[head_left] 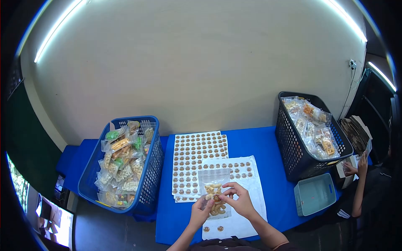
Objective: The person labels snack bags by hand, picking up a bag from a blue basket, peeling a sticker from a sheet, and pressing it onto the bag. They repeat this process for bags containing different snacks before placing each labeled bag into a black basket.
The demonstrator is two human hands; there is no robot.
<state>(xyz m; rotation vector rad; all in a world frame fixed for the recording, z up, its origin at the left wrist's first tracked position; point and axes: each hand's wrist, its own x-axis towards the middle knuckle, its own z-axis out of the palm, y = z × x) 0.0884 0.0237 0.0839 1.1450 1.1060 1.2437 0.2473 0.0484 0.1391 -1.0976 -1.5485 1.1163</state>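
Observation:
A clear plastic snack bag [220, 175] with pale, curved snack pieces lies over a sticker sheet in front of me. My left hand [200, 212] is closed on the bag's left side, its thumb by a round brown sticker [216, 198]. From the other side, my right hand [240, 201] pinches at the sticker's right edge, over the bag. The front sticker sheet [249, 201] keeps a few round stickers along its top and two near its bottom edge. Behind it, another sticker sheet [197, 154] is covered with rows of the same stickers.
On the left stands a blue basket [155, 165] full of bagged snacks. A black basket [289, 138] with more bags is at the right, beside a pale green tub [299, 203]. Another person's hands [356, 168] work at the far right near a box. Blue cloth [264, 140] covers the table.

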